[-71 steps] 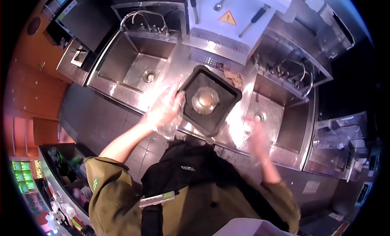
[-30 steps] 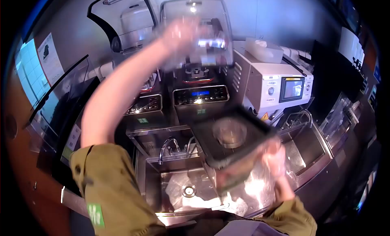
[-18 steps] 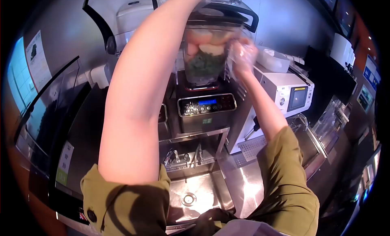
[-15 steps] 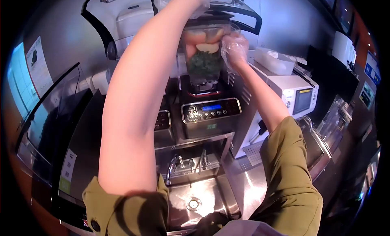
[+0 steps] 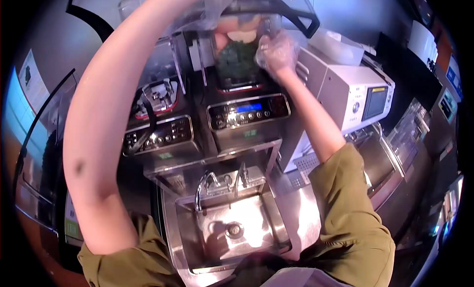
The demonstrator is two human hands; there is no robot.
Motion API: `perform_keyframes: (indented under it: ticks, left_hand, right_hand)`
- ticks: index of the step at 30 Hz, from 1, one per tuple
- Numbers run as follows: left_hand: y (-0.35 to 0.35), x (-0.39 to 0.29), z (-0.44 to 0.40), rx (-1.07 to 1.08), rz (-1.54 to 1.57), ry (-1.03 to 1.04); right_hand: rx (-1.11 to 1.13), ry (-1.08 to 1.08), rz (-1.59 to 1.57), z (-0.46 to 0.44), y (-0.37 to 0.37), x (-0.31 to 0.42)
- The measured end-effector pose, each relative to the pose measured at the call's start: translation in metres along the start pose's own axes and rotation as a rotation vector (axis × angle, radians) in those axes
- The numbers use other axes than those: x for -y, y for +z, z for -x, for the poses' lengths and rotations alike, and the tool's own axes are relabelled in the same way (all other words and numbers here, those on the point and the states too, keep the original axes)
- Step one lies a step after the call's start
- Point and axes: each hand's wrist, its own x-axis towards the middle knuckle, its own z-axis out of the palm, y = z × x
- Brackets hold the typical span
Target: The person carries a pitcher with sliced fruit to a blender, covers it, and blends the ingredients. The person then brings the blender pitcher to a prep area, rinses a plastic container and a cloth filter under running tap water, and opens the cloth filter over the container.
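A clear blender jar (image 5: 238,60) holds green leaves below pale and orange-pink chunks, and stands on the right-hand blender base (image 5: 248,113) with its lit blue display. My right hand (image 5: 279,52), in a clear plastic glove, is closed around the handle at the jar's right side. At the top edge my left hand (image 5: 212,10), gloved likewise, is over the jar's upper left, near the dark-edged clear blender cover (image 5: 298,18). Motion blur and the frame edge hide its fingers, so I cannot tell whether it grips anything.
A second blender base (image 5: 163,134) stands to the left, partly behind my left arm. In front is a steel sink (image 5: 197,247) with a tap (image 5: 201,188). To the right are a white appliance (image 5: 340,89) and a white plastic container (image 5: 338,47) on top.
The view has shifted, showing more of the sink and the left blender base. My left arm has swung left. The jar appears lower on its base, with my right hand still at the handle.
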Motion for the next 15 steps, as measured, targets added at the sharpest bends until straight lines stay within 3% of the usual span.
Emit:
perform_keyframes:
  ticks: [1,2,3,4,5,6,7,9,12,15]
  left_hand:
    - [0.013,0.015,0.004,0.014,-0.128,0.163]
    - [0.026,0.03,0.009,0.007,-0.255,0.327]
    - [0.058,0.054,0.018,0.02,-0.057,0.341]
    - [0.089,0.075,0.027,0.027,0.141,0.359]
    - [0.101,0.079,0.042,0.091,0.046,0.37]
    - [0.113,0.083,0.056,0.153,-0.048,0.386]
    - [0.119,0.078,0.076,0.269,-0.437,0.381]
    - [0.154,0.1,0.087,0.372,-0.41,0.337]
    - [0.15,0.102,0.087,0.295,-0.189,0.32]
    - [0.148,0.102,0.084,0.357,-0.066,0.364]
  right_hand:
    - [-0.128,-0.152,-0.01,0.03,-0.021,0.015]
    - [-0.083,-0.259,-0.032,0.065,-0.029,0.022]
    - [-0.044,-0.368,-0.057,0.099,-0.039,0.029]
    - [0.332,-0.367,-0.022,0.135,-0.061,0.048]
    - [0.699,-0.359,0.021,0.158,-0.076,0.065]
    - [0.754,-0.294,-0.02,0.171,-0.069,0.069]
    - [0.807,-0.23,-0.059,0.184,-0.059,0.067]
    - [0.874,-0.275,0.0,0.192,-0.048,0.057]
    - [0.964,-0.374,0.044,0.183,-0.039,0.053]
    - [0.989,-0.423,0.002,0.174,-0.043,0.056]
